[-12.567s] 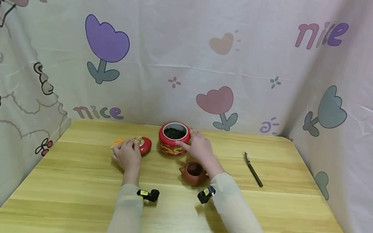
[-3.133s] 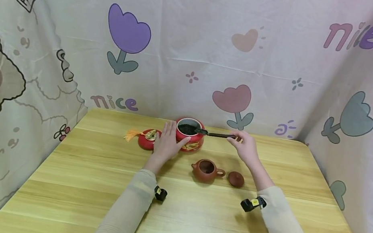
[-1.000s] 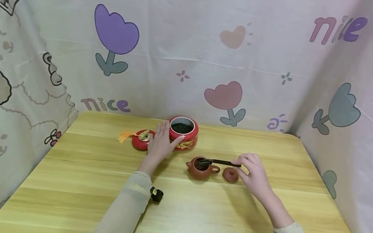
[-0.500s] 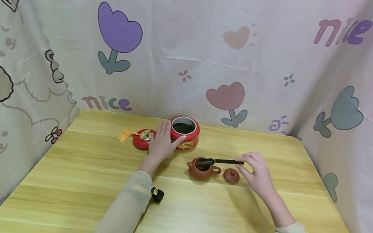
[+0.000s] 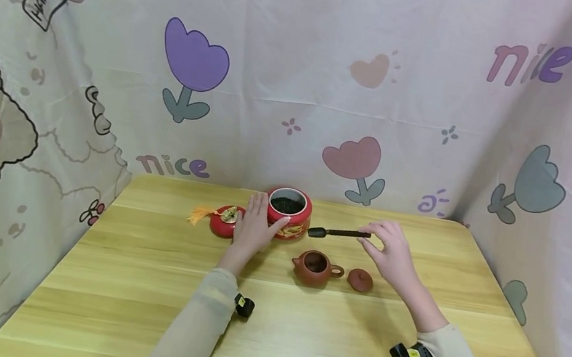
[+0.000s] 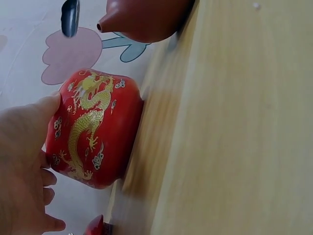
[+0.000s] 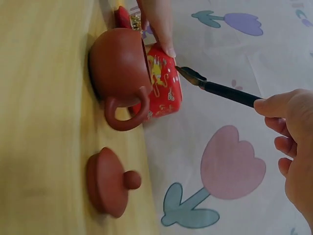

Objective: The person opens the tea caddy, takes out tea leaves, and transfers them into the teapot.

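My left hand (image 5: 254,228) rests against the left side of a red tea jar (image 5: 293,229) with a golden dragon, fingers fairly straight and thumb on its front. Dark loose tea shows inside the jar. Between thumb and fingertips, my right hand (image 5: 390,254) pinches the end of a tea scoop (image 5: 340,233) with a black handle. The scoop is held level above the teapot, its head near the jar's right side. The brown clay teapot (image 5: 311,276) stands uncovered, with something dark inside. Its lid (image 5: 360,280) lies beside the handle, knob up.
The jar's red lid (image 5: 222,226) with an orange tassel (image 5: 200,215) lies left of the jar, partly behind my left hand. All stand on a wooden table (image 5: 286,353). A printed curtain (image 5: 281,65) rises along its back and sides.
The scoop has come up out of the teapot in my right hand, towards the jar. Much earlier it lay on the table at right. My left hand has stayed at the jar lately.
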A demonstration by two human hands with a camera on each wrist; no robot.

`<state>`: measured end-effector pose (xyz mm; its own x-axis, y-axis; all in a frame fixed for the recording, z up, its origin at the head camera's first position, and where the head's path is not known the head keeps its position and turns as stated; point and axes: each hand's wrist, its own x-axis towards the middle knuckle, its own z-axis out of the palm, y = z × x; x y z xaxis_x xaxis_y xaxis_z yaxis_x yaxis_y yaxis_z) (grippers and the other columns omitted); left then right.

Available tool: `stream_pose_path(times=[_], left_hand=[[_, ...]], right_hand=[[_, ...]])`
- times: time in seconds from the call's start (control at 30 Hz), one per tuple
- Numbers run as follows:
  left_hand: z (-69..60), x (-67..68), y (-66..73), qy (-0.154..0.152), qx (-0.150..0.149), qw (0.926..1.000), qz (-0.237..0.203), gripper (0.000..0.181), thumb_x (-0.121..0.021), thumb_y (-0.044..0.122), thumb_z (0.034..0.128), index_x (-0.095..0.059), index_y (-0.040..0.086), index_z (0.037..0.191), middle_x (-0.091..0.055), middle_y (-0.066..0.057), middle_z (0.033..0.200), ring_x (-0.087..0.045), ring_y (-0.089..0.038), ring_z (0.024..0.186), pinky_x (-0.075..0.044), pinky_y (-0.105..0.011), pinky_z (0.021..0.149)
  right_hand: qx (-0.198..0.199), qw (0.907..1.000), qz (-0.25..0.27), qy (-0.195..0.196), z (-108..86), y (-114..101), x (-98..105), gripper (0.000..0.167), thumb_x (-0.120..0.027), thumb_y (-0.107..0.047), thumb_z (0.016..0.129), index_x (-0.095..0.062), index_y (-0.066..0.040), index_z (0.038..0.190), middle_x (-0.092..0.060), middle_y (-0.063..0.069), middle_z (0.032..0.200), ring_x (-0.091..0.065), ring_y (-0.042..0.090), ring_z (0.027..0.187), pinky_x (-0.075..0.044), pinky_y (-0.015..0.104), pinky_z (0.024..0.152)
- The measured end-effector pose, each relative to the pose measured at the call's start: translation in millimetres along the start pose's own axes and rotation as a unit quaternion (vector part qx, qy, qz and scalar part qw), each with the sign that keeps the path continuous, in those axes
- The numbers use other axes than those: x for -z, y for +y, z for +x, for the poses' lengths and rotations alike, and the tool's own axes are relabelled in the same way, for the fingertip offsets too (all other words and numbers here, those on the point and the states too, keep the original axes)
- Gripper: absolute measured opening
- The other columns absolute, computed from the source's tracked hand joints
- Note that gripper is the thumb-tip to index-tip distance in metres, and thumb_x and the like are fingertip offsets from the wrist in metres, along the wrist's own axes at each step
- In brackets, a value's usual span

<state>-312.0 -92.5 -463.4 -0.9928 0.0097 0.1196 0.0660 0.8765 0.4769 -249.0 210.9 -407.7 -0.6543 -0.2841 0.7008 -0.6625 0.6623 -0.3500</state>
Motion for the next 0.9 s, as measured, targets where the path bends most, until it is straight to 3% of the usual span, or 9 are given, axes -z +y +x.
stream_pose_path(times=[0.3,0.5,0.7,0.9], left_hand=[[1.5,1.4,-1.3,-0.008,-0.005,0.9999,0.005,0.096,-0.04,0.073,0.0902,-0.007,0.013,0.158,-0.006,-0.006,0.166,-0.001,-0.025,0.154,-0.012,-0.06,0.121],[0.1,2.7,-0.4,-0.01,-0.004,0.9999,0.009,0.096,-0.041,0.071,0.0907,-0.007,0.012,0.158,-0.007,-0.007,0.166,-0.003,-0.026,0.154,-0.012,-0.059,0.121],[0.1,3.7,-0.2,-0.009,-0.004,0.9999,0.009,0.096,-0.042,0.071,0.0906,-0.01,0.011,0.158,-0.008,-0.007,0.166,-0.004,-0.026,0.154,-0.013,-0.059,0.121],[0.9,2.9,-0.4,-0.012,-0.005,0.9999,0.011,0.096,-0.041,0.071,0.0905,-0.008,0.012,0.158,-0.007,-0.007,0.166,-0.002,-0.025,0.154,-0.012,-0.059,0.121]], right_hand=[[0.017,0.9997,0.012,0.014,35.6,1,-15,0.019,-0.079,0.0,0.076,-0.073,-0.003,0.094,-0.068,0.011,0.092,-0.052,0.027,0.089,-0.038,0.033,0.077],[0.015,0.9996,0.023,0.009,55.5,5,-29,0.016,-0.077,0.001,0.078,-0.074,-0.003,0.094,-0.067,0.012,0.093,-0.05,0.028,0.089,-0.039,0.038,0.076],[-0.001,0.9996,0.021,-0.017,68.9,10,-52,0.012,-0.075,-0.002,0.082,-0.073,-0.005,0.093,-0.067,0.012,0.094,-0.05,0.028,0.09,-0.039,0.041,0.079],[-0.001,0.9988,-0.02,-0.044,76.7,12,-77,0.012,-0.074,-0.003,0.082,-0.073,-0.004,0.094,-0.067,0.012,0.095,-0.053,0.03,0.091,-0.042,0.046,0.084]])
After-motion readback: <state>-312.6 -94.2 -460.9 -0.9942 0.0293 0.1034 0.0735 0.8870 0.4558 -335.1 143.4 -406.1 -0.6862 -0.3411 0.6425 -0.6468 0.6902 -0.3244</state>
